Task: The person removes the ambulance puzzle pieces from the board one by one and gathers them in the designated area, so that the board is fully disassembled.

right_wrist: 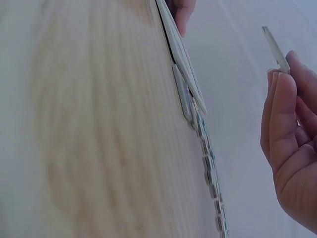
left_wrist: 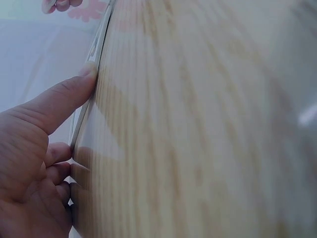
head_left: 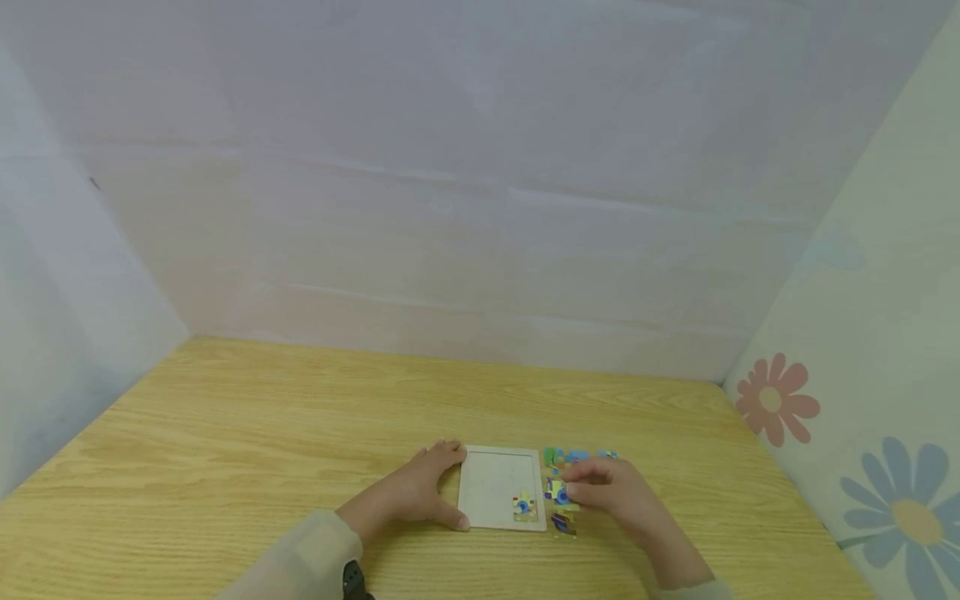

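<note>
A light wooden puzzle tray [head_left: 495, 487] with a raised rim lies flat on the table. One puzzle piece [head_left: 523, 507], yellow with a blue round shape, sits in its lower right corner. My left hand [head_left: 423, 490] is spread along the tray's left side, its thumb touching the lower left corner and its fingertips near the upper left one. In the left wrist view the thumb [left_wrist: 74, 91] rests on the tray's edge. My right hand [head_left: 615, 496] pinches another puzzle piece [right_wrist: 276, 49] between thumb and fingers, raised above the table.
Several loose puzzle pieces [head_left: 562, 525] lie along the tray's right side, partly hidden under the right hand. Wood-grain table [head_left: 262, 433] surrounds the tray. A pale wall stands behind, and a flower-printed wall [head_left: 862, 400] on the right.
</note>
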`<state>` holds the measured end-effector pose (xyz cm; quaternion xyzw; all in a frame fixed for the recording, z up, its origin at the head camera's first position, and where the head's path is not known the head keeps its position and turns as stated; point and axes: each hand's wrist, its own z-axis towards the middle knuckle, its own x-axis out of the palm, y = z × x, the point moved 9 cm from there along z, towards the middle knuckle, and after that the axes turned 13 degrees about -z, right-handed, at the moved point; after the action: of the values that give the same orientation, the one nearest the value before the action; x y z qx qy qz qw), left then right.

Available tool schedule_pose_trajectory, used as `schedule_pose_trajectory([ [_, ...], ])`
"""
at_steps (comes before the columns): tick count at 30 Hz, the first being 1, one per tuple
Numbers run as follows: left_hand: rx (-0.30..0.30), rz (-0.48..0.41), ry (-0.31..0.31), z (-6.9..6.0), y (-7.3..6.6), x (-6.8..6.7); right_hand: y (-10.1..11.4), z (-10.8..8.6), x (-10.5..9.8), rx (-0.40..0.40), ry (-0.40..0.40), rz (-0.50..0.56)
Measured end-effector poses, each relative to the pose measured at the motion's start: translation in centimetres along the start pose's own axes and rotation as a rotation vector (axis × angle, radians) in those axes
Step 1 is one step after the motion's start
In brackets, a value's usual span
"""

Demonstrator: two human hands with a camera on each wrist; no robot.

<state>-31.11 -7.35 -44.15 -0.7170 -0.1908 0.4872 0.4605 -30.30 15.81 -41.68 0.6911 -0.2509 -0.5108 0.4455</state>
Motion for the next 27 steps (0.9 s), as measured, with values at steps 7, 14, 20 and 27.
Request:
schedule_pose_trajectory([
  [7, 0.008, 0.017, -0.005, 0.1, 0.0, 0.0, -1.0, -0.7, -1.1, 0.022, -0.006, -0.006],
  [14, 0.023, 0.019, 0.003, 0.2, 0.0, 0.1, -2.2, -1.3, -1.6, 0.052, 0.026, -0.022],
  [20, 0.023, 0.018, 0.004, 0.1, -0.1, 0.0, -3.0, -1.6, -1.9, 0.065, 0.054, -0.040],
  [27, 0.015, 0.006, 0.007, 0.0, -0.2, 0.1, -3.6, -1.8, -1.9, 0.096, 0.077, -0.062],
])
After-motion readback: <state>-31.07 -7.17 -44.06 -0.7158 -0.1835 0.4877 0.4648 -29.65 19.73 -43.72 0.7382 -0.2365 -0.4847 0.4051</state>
